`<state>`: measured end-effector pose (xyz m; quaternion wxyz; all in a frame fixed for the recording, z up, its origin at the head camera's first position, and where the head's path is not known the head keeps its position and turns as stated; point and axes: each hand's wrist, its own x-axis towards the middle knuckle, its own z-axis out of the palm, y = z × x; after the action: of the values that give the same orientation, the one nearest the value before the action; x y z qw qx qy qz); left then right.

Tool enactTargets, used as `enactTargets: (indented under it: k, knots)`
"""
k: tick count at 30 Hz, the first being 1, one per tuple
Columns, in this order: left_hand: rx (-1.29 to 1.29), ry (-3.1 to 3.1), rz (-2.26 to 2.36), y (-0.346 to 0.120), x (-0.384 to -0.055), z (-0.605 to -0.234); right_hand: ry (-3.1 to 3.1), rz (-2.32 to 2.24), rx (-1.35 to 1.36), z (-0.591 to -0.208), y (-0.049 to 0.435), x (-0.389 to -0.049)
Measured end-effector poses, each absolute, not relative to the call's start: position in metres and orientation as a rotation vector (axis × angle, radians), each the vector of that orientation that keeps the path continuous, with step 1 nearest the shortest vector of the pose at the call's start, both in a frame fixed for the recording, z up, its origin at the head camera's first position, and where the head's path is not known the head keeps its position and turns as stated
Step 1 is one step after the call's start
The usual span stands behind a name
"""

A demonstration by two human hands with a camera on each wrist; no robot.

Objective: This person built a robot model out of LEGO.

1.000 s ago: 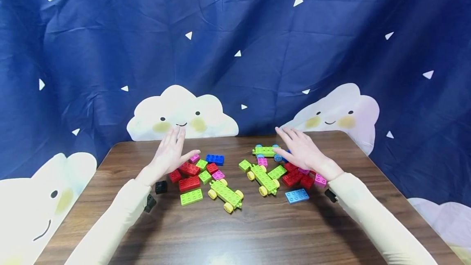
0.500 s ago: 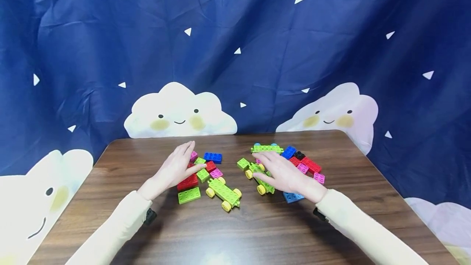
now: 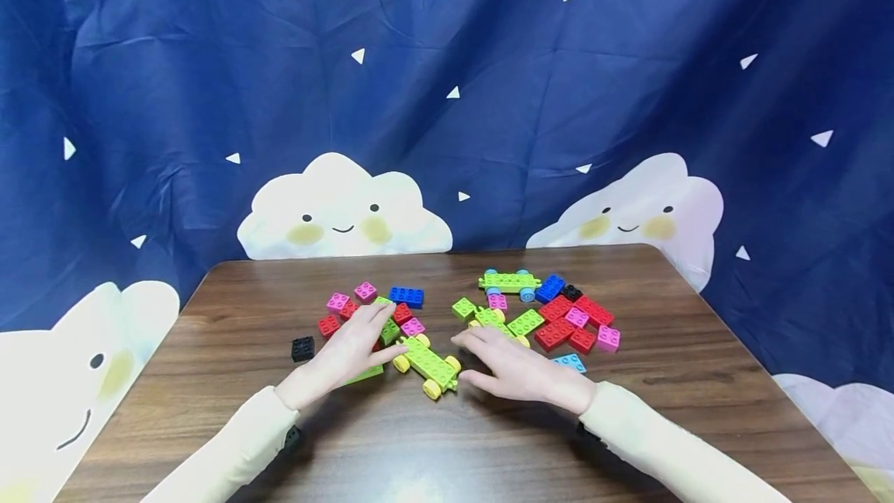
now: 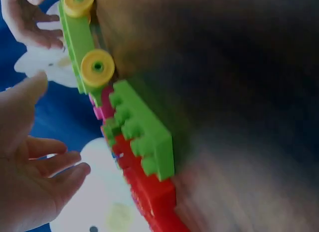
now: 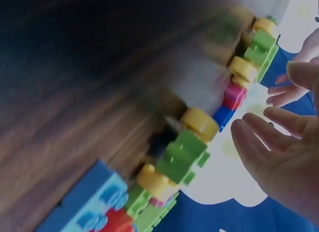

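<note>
My left hand (image 3: 349, 352) hovers over the left group of bricks, fingers extended and the thumb apart, holding nothing. Just right of its thumb lies a lime-green toy car base (image 3: 429, 363) with yellow wheels. On that car base's other side is my right hand (image 3: 520, 367), its fingers loosely bent and pointing left, also without anything in its grasp. A second yellow-wheeled car base (image 3: 492, 320) is partly hidden behind the right hand. Below the left hand, a lime-green brick (image 4: 144, 127) shows in the left wrist view. A light blue brick (image 5: 84, 197) appears in the right wrist view.
Toward the back stands a green car base (image 3: 510, 282) with blue wheels. Red and pink bricks (image 3: 555, 334) cluster at the right; a black brick (image 3: 303, 348) sits at the far left. A dark blue brick (image 3: 407, 297) lies at the back. Behind the wooden table (image 3: 447, 456) hangs a blue curtain (image 3: 419, 99).
Both hands have come down and inward from above the two brick groups toward the front yellow-wheeled car base. The bricks keep their places.
</note>
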<state>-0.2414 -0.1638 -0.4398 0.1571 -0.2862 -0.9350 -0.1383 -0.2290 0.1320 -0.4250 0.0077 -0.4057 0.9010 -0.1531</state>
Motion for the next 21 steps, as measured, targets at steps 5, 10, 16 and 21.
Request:
enactTargets:
  k: [5, 10, 16, 21]
  knots:
    - [-0.870, -2.592, -0.395, -0.158, -0.236, -0.446, 2.779, -0.478, -1.292, -0.431, 0.126, -0.229]
    - [-0.905, -2.578, -0.374, -0.154, -0.232, -0.448, 2.766, -0.481, -1.289, -0.435, 0.122, -0.228]
    - [-0.929, -2.621, -0.353, -0.152, -0.231, -0.448, 2.772, -0.503, -1.405, -0.436, 0.120, -0.229]
    - [-0.933, -2.652, -0.365, -0.152, -0.231, -0.450, 2.764, -0.507, -1.436, -0.438, 0.118, -0.231]
